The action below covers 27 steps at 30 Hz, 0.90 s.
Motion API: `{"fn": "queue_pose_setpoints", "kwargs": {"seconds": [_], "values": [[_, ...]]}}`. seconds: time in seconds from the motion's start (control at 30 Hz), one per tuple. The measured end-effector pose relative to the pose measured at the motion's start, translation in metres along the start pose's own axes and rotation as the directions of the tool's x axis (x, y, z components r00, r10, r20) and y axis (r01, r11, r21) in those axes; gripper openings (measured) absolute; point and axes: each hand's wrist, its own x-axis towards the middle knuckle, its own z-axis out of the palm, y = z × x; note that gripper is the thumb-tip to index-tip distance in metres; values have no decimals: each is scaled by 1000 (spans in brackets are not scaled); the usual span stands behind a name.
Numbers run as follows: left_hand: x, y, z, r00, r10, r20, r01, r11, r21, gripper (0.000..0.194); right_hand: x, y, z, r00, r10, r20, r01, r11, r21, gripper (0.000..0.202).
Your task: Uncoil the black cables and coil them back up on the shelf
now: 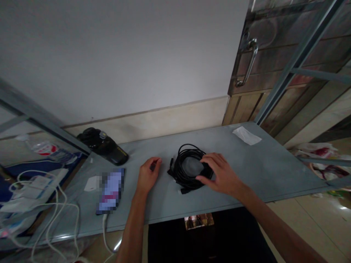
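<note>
A coiled black cable lies in loops on the grey table, its plug ends at the left and lower edges of the ring. My right hand grips the coil's right side, with thumb and fingers curved around the strands. Left of the coil, my left hand rests low over the tabletop, apart from the cable. Its fingers are curled in towards the thumb; a small dark patch shows between them, and I cannot tell what it is.
A black bottle lies at the table's back left. Nearer is a phone with a white cable, beside a white paper. A crumpled tissue sits back right. Metal posts rise at the corners.
</note>
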Motion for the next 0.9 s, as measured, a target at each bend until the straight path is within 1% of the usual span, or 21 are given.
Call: {"fn": "queue_pose_setpoints", "kwargs": {"seconds": [0.03, 0.07, 0.1, 0.17, 0.2, 0.23, 0.3, 0.37, 0.43, 0.53, 0.7, 0.8, 0.9], "values": [[0, 0, 0, 1000, 1, 2, -1, 1000, 2, 30, 1, -13, 9, 995, -63, 78, 67, 997, -45, 52], [0, 0, 0, 1000, 3, 3, -3, 1000, 5, 30, 2, -23, 20, 985, -96, 146, 109, 991, -84, 60], [0, 0, 0, 1000, 5, 3, -5, 1000, 7, 30, 2, -30, 31, 972, -110, 208, 139, 982, -129, 62], [0, 1, -1, 1000, 8, -1, -8, 1000, 11, 30, 0, -35, 50, 949, -109, 295, 181, 957, -229, 53], [0, 1, -1, 1000, 10, -2, -10, 1000, 11, 30, -2, -33, 57, 942, -104, 319, 197, 942, -273, 46], [0, 1, -1, 1000, 12, -4, -12, 1000, 12, 30, -3, -31, 63, 938, -100, 331, 208, 928, -309, 42], [-1, 0, -1, 1000, 16, -9, -16, 1000, 11, 29, -7, -23, 66, 937, -100, 333, 221, 911, -348, 41], [-1, 0, -1, 1000, 21, -12, -21, 1000, 10, 29, -11, -14, 62, 940, -107, 325, 231, 899, -371, 43], [-1, -1, 0, 1000, 28, -13, -27, 1000, 9, 28, -15, -5, 52, 945, -100, 310, 224, 890, -397, 43], [-1, -2, 1, 999, 36, -13, -36, 999, 4, 26, -24, 13, 32, 954, -65, 291, 193, 880, -434, 37], [-1, -3, 2, 999, 44, -16, -44, 999, -1, 25, -45, 51, -6, 977, -43, 209, 141, 866, -479, 29], [-1, -3, 2, 999, 42, -12, -42, 999, 1, 26, -56, 72, -24, 985, -5, 171, 92, 860, -502, 33], [-1, -3, 2, 999, 39, -6, -39, 999, 5, 28, -62, 85, -36, 989, 48, 138, 32, 852, -522, 40]]}}
